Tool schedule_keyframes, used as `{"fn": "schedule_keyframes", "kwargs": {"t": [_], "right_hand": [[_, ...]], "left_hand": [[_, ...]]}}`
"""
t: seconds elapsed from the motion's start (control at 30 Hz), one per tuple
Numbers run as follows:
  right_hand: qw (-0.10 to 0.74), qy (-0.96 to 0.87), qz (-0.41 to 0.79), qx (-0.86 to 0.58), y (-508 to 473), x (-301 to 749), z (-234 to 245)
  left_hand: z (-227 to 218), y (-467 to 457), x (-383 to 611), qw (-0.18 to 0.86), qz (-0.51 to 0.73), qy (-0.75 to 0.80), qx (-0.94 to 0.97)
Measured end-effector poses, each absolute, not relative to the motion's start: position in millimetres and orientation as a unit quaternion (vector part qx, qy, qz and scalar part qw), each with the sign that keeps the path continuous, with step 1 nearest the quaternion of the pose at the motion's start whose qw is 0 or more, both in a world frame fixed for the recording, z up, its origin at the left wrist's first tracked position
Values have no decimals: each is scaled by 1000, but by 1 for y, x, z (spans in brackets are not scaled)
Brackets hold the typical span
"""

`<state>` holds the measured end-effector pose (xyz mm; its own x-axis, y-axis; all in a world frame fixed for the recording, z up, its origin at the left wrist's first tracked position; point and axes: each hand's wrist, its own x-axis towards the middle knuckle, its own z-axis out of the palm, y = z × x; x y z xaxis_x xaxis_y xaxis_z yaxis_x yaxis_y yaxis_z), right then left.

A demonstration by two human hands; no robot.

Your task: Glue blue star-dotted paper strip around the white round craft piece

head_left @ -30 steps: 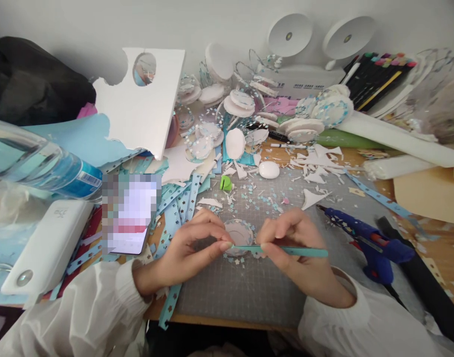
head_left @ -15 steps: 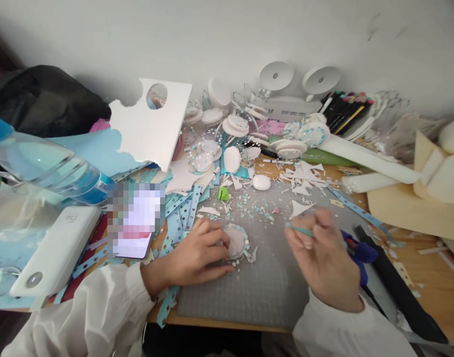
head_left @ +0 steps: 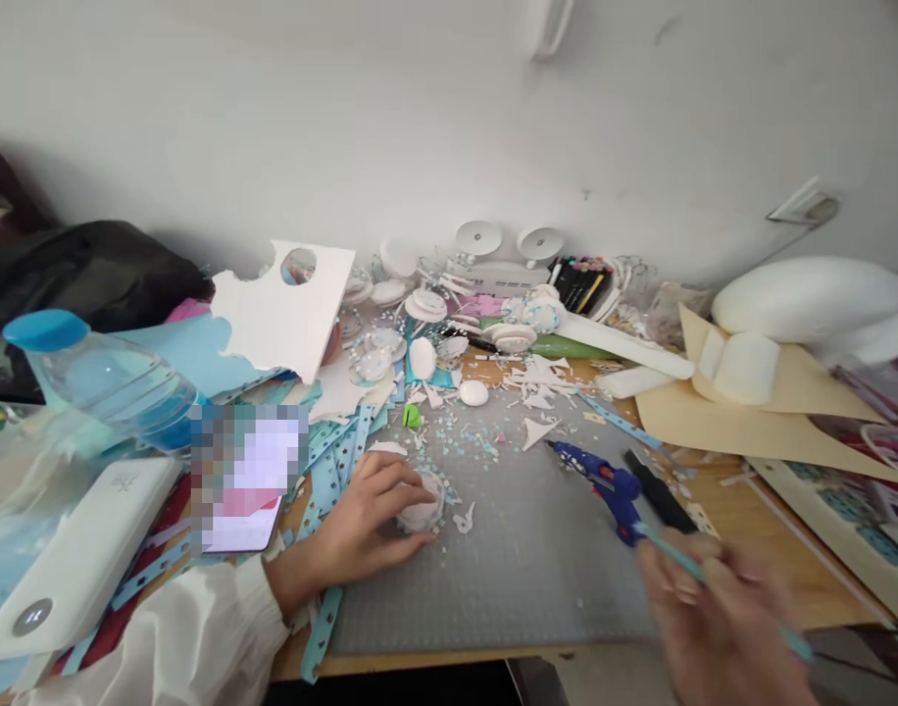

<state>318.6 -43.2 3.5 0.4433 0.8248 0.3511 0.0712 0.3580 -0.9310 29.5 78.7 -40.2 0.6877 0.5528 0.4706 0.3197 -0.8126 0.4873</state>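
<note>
My left hand (head_left: 375, 520) rests on the grey cutting mat (head_left: 523, 579), its fingers and thumb gripping the edge of a white round disc (head_left: 424, 505) with small decorations round its rim. The fingers cover part of that disc. A white paper scrap (head_left: 464, 518) lies just right of it. My right hand (head_left: 721, 608), blurred, is at the lower right, closed around a thin teal stick (head_left: 673, 551). The stick's tip is close to a blue hot glue gun (head_left: 603, 480) that lies on the mat. Small star confetti (head_left: 464, 441) is scattered beyond my left hand.
A phone (head_left: 250, 500), a white power bank (head_left: 81, 559) and a water bottle (head_left: 118, 382) lie at left. White decorated discs (head_left: 426, 304) and cut foam board (head_left: 287, 309) crowd the back. Beige card (head_left: 714, 422) and a black bar (head_left: 659, 490) are at right.
My right hand has moved right and down with the teal stick, uncovering the glue gun. My left hand still holds the disc. The camera view has tilted up.
</note>
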Motion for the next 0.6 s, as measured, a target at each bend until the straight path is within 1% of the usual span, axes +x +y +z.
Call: {"fn": "schedule_keyframes", "kwargs": {"t": [0.03,0.07,0.13,0.2,0.27,0.33,0.4,0.47,0.6], "right_hand": [[729,-402,287,-474,-41,306,-2],[749,-363,303,-464,-37,293,-8],[751,-301,344,-476,-30,268,-17],[758,-293,344,-470,-24,245,-23],[757,-318,336,-462,-21,226,-25],[753,-360,320,-449,-22,209,-24],[752,-405,299,-425,-25,195,-21],[758,-442,271,-395,-28,183,-18],[768,-492,203,-357,-33,162,-15]], "left_hand": [[-37,78,28,173,327,247,896],[-34,77,28,162,340,252,891],[-25,72,27,156,362,265,880],[-14,61,27,185,384,277,861],[-4,45,30,263,390,292,833],[4,26,34,371,380,321,784],[9,10,40,462,397,320,725],[11,-4,47,526,423,328,661],[6,-20,60,603,450,396,527]]}}
